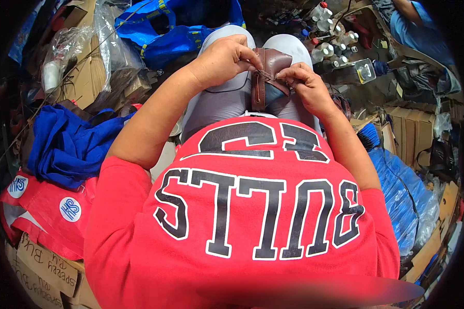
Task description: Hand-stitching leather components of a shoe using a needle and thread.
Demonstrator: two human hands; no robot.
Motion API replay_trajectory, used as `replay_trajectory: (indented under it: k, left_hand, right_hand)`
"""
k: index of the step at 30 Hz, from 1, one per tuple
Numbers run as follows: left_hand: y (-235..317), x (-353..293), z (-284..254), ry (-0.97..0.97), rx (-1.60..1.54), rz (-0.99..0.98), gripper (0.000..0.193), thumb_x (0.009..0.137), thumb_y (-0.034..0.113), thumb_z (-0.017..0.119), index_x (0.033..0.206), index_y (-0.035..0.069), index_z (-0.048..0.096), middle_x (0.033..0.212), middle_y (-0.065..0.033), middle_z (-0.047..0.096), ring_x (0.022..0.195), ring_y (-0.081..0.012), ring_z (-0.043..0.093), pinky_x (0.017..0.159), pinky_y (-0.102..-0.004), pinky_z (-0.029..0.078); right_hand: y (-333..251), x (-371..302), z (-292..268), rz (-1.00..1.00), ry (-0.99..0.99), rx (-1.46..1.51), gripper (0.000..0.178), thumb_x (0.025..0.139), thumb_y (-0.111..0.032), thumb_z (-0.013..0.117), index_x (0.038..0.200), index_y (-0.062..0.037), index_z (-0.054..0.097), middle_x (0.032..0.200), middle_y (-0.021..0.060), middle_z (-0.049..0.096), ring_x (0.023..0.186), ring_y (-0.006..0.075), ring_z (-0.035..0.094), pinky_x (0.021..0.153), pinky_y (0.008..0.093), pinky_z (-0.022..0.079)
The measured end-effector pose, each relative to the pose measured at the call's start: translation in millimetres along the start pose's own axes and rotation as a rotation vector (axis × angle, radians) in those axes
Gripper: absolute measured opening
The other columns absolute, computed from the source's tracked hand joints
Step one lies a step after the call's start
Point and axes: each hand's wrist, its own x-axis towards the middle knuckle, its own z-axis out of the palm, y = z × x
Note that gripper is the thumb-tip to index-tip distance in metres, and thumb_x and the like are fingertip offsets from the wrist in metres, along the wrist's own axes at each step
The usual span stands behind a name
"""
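A brown leather shoe (274,59) with laces rests between my knees, on my grey-trousered lap (224,100). My left hand (232,57) comes in from the left over the knee, its thumb and fingers pinched at the shoe's lacing. On the other side my right hand (305,85) also pinches close to the lacing. A thin brown lace (268,78) runs between the two pinches across the shoe. The fingertips cover part of the lace, and the shoe's underside is hidden.
Beyond my knees lie a blue bag (162,33) and several bottles (335,44). Blue cloth (69,141) and a red bag (46,203) are at my left. At my right are blue plastic wrap (397,190) and cardboard (410,131). Another person's sleeve (415,33) shows far right.
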Motion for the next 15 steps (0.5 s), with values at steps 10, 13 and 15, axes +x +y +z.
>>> replay_trajectory:
  k: [10,13,15]
  left_hand:
    - [9.4,-0.3,1.1,0.043,0.212,0.256,0.015,0.073,0.002,0.069,0.084,0.012,0.072,0.071,-0.0078,0.05,0.07,-0.0254,0.052,0.062,-0.0353,0.044]
    - [12.4,-3.7,1.2,0.053,0.245,0.301,0.015,0.073,0.002,0.068,0.083,0.013,0.072,0.07,-0.008,0.05,0.072,-0.0263,0.053,0.064,-0.0353,0.044]
    - [6.6,-8.6,2.4,0.09,0.231,0.315,0.015,0.072,0.003,0.069,0.083,0.013,0.072,0.071,-0.008,0.051,0.073,-0.026,0.053,0.065,-0.0348,0.043]
  right_hand:
    - [1.3,0.4,-1.0,0.006,0.006,-0.027,0.031,0.077,0.008,0.052,0.098,-0.0068,0.07,0.089,0.0033,0.057,0.086,0.0138,0.055,0.082,0.025,0.045]
    - [0.9,-0.5,-2.0,0.027,-0.009,0.001,0.028,0.078,0.003,0.055,0.098,-0.0089,0.071,0.086,0.0028,0.058,0.086,0.0142,0.055,0.081,0.0254,0.044]
    - [-1.0,-0.5,-2.9,0.002,-0.03,-0.07,0.027,0.079,0.001,0.056,0.099,-0.0105,0.071,0.084,0.0032,0.059,0.086,0.0155,0.054,0.08,0.0258,0.043]
